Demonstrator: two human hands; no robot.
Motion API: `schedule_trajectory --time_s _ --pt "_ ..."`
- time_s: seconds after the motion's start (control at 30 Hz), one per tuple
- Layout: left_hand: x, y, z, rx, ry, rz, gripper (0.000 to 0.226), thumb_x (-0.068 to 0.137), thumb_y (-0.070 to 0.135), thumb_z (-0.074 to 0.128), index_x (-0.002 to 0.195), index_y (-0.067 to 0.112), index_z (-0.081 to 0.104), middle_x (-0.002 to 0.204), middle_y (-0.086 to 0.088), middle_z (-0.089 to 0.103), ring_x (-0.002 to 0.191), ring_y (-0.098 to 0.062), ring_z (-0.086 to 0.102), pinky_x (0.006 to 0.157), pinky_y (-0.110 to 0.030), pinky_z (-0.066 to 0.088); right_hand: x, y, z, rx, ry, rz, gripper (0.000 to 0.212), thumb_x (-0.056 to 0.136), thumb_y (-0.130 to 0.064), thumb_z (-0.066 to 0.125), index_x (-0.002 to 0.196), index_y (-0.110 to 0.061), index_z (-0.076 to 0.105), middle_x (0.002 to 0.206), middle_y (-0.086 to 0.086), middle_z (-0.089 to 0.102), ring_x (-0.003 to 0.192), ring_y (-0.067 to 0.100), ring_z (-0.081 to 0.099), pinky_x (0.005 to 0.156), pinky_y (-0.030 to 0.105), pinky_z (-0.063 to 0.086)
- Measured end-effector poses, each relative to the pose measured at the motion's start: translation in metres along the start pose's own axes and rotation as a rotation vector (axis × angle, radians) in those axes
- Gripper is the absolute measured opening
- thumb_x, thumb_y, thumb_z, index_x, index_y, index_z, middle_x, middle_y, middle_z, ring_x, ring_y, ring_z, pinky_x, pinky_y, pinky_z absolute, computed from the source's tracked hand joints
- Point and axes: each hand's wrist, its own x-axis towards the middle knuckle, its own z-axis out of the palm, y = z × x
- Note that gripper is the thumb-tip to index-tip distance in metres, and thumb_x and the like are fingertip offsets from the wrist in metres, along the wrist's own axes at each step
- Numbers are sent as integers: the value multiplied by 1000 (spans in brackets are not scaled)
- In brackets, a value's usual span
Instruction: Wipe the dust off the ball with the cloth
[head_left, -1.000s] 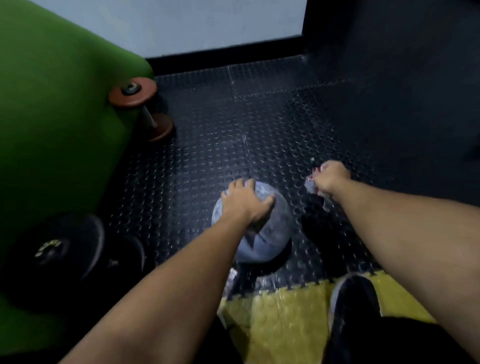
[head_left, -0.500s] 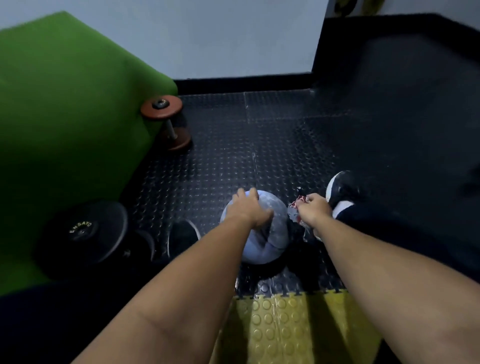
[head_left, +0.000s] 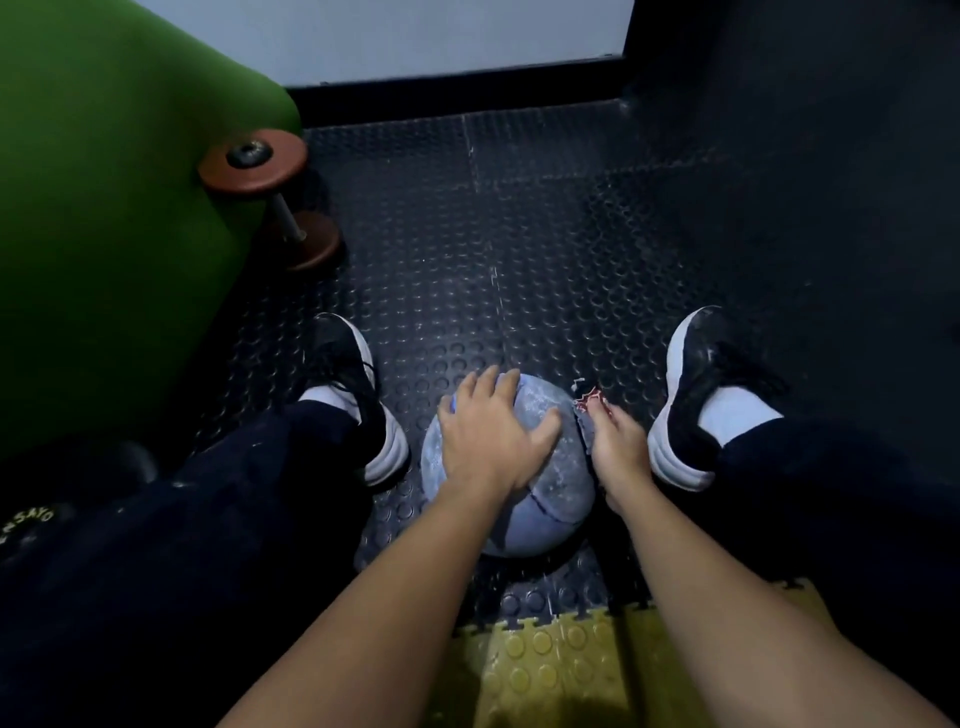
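Observation:
A dusty blue-grey ball rests on the black studded floor between my two feet. My left hand lies flat on top of the ball with its fingers spread, pressing it down. My right hand is against the ball's right side and grips a small cloth with a red and white pattern; the cloth touches the ball's upper right edge. Most of the cloth is hidden by the hand.
My shoes flank the ball. A brown dumbbell leans on a big green pad at the left. A black weight plate lies at the lower left. Yellow floor mat lies near me.
The view has dropped and both legs have come forward beside the ball. My right hand with the cloth has moved from beside the ball to touch its right side.

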Motion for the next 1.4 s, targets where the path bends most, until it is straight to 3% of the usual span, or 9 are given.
schedule_trajectory --time_s 0.1,0.2,0.3,0.53,0.8,1.0,1.2,1.3,1.4 --pt "-4 -6 0 -5 15 14 72 87 69 45 147 28 47 159 4 40 150 -20 27 118 -51 21 -1 3 -1 -99 38 -66 55 71 -64 44 88 -19 71 94 3 72 94 25 67 92 46 52" --pt "-13 -8 -1 -15 24 19 70 88 68 46 146 28 47 159 5 40 150 -20 27 119 -50 20 -12 -4 -2 -190 75 -196 34 88 -41 50 81 -14 68 95 8 69 94 27 63 89 42 49" --pt "-13 -8 -4 -3 18 22 70 89 68 45 146 29 47 159 4 40 150 -20 27 119 -50 21 -22 -15 -1 -145 36 -301 26 94 -25 52 69 -22 58 75 -2 63 75 17 57 75 36 46" --pt "-10 2 -3 36 -12 27 71 88 69 43 146 28 47 157 3 41 149 -22 28 119 -52 22 -13 -11 -6 -117 -12 -135 29 96 -31 51 79 -15 67 84 4 68 85 25 61 80 35 46" --pt "-5 -5 -5 20 -2 -2 73 87 69 42 148 28 47 157 5 41 149 -20 28 119 -50 23 -22 -21 5 -112 41 -369 38 97 -23 54 59 -21 48 59 -6 55 55 -1 49 54 14 35" --pt "-6 -3 -3 27 -5 9 72 88 69 41 147 29 46 158 5 40 149 -20 27 119 -51 23 -16 -17 5 -107 62 -348 33 95 -21 56 62 -17 52 62 -4 58 62 12 51 64 32 41" --pt "-1 -9 -6 -68 -52 -80 66 90 63 40 149 32 45 161 4 37 151 -21 24 119 -58 21 -37 -10 14 -84 94 -615 17 90 -25 61 96 -13 72 94 -4 71 85 5 62 80 16 48" --pt "2 -11 -8 -67 -71 -70 66 90 63 39 149 34 45 160 4 38 150 -21 26 118 -59 24 -31 -6 11 -27 145 -346 21 93 -25 61 75 -15 66 73 -1 66 66 7 57 65 25 44" --pt "3 -7 -9 -50 -72 -66 64 92 61 39 150 33 44 161 3 37 150 -22 26 117 -59 23 -15 -21 9 -54 125 -52 34 93 -27 58 63 -12 59 64 -2 61 69 20 55 65 31 39"
